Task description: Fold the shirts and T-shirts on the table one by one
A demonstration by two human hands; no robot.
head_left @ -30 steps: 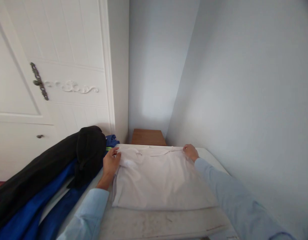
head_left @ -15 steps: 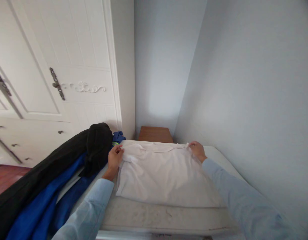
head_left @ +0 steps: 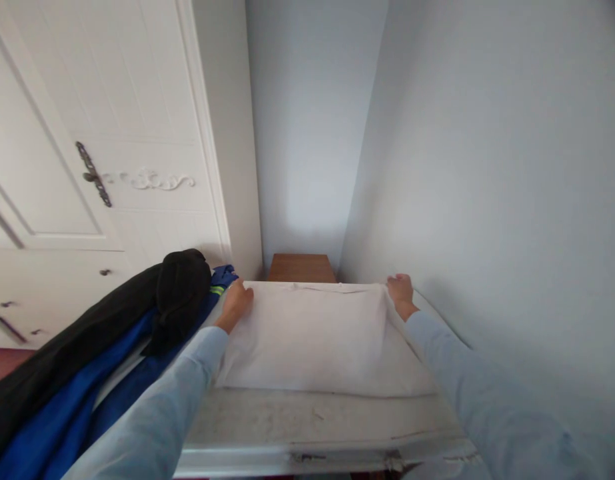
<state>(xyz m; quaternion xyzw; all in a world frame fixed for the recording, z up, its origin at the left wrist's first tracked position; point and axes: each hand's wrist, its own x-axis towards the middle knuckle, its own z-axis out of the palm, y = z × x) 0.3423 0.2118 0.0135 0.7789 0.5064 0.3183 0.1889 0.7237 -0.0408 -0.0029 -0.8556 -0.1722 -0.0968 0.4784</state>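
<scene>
Head view: the white cloth [head_left: 312, 340] is spread on the counter [head_left: 262, 417], drawn out between both hands. Left hand [head_left: 237, 303] has its grip pinched on the far left corner; right hand [head_left: 402, 291] looks to have its grip closed on the far right one. IMO the trick is an even pull, both corners level, just enough tension to flatten the top without dragging the near edge crooked. I'd smooth the slanting creases by the right side too.

Edges: the far hem is right at the counter's back edge, so it could slip over. Near edge has bare counter in front, so there's slack that way. Right is tighter, with the wall [head_left: 487, 167] close; left, the black garment [head_left: 100, 320] crowds that elbow a bit.
</scene>
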